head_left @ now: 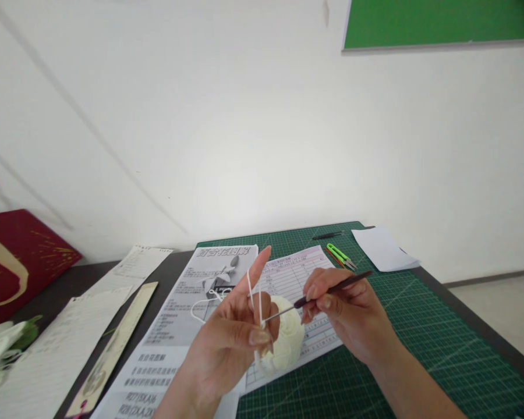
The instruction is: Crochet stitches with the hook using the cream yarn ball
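My left hand (233, 334) pinches white yarn (251, 294) between thumb and fingers, with its index finger raised and the strand looped over it. In my right hand (347, 305) is a crochet hook (336, 286) with a dark handle, held like a pen. Its thin metal tip reaches to the yarn at my left fingertips. Behind both hands a ball of white yarn (290, 334) rests on a printed chart sheet (297, 265), partly hidden by my left hand. A printed pattern page (170, 326) lies to the left.
A green cutting mat (402, 349) covers much of the table. Green thread snips (340, 255), a dark slim tool (327, 235) and white paper (382, 250) lie at the back right. Leftward are a ruler (117, 343), handwritten sheets (65, 355) and a red bag (30, 256).
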Demonstrator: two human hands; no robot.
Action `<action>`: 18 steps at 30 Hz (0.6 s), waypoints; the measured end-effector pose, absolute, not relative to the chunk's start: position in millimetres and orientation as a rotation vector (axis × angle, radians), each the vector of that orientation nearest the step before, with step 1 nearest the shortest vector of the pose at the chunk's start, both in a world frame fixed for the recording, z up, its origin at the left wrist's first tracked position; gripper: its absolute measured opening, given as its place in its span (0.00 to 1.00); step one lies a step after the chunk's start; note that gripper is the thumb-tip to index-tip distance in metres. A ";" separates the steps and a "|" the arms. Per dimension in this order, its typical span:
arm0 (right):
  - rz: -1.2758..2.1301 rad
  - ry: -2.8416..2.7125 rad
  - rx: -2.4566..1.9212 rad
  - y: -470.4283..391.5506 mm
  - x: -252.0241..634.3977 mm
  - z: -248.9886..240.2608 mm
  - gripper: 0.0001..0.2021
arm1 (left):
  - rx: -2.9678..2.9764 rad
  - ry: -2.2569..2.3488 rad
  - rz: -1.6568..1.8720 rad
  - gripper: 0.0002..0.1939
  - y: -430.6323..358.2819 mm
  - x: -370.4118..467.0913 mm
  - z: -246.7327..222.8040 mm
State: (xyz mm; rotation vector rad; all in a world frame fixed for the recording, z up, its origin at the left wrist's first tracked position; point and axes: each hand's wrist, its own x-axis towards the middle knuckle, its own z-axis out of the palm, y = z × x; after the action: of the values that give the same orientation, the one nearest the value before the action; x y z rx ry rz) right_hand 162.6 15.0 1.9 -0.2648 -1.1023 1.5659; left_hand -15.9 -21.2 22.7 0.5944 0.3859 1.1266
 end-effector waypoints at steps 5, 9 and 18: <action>1.600 -1.095 -0.285 14.5 163.4 2.3 0.01 | 0.591 0.375 1.117 0.44 -20.5 -15.9 21.8; 1.594 -1.104 -0.327 14.4 163.9 2.0 0.02 | 0.607 0.385 1.106 0.44 -19.5 -15.9 23.0; 1.504 -1.226 -0.290 15.3 169.1 4.1 0.02 | 0.610 0.425 1.114 0.46 -19.7 -16.0 22.6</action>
State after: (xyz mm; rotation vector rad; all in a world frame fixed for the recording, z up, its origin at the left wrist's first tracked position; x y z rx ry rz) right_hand 169.1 15.3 4.1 -0.2899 -1.2258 1.5042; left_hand -16.0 -19.7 22.6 0.6104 0.4247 1.1140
